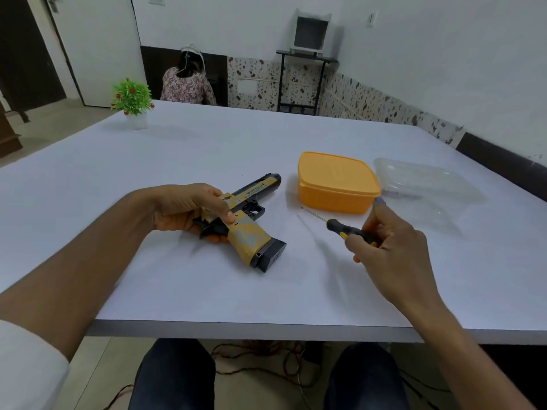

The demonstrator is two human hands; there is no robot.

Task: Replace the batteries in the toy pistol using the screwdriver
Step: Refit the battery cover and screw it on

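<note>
On the table [207, 143], the toy pistol [245, 223] lies left of the screwdriver [340, 226], the lidded box [336, 182] sits behind the screwdriver, a clear tray [429, 184] lies right of it, and a potted plant [133, 102] stands at the far left corner.

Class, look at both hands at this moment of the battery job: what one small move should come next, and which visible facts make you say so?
Probably bring the screwdriver tip over to the toy pistol. The right hand grips the handle, the shaft pointing toward the pistol but apart from it. The left hand holds the pistol steady on the table. I cannot make out a screw.
</note>
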